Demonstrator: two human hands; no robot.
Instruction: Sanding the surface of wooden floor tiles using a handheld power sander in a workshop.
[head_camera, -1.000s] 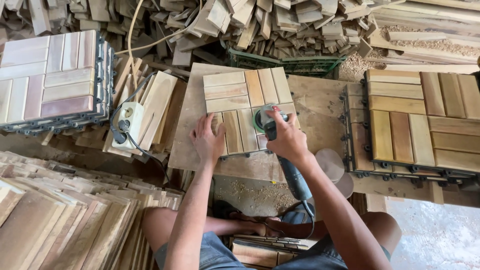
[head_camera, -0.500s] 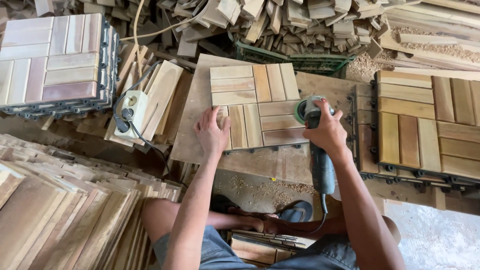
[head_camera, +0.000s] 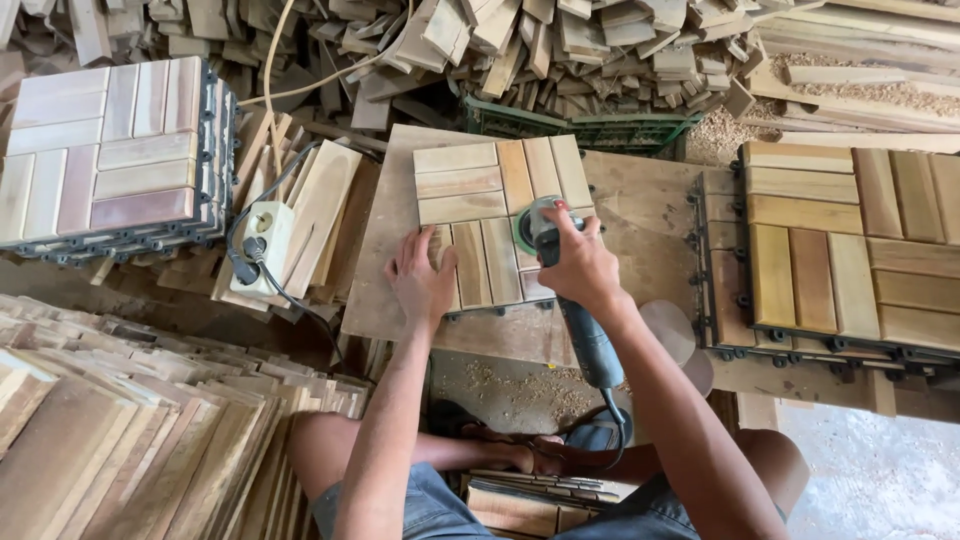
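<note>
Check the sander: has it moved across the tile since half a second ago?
Yes. The sander in the right hand slid left, from off the right edge of the wooden tile back onto its lower right squares; the left hand presses the tile.

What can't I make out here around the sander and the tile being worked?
- Head view: the sanding disc is mostly covered by the right hand and the tool's body.
- Head view: the wooden tile has its lower left corner under the left hand.
- Head view: the right tile stack is cut by the frame edge.
- Head view: the sander's cable end is hidden behind the right forearm.
</note>
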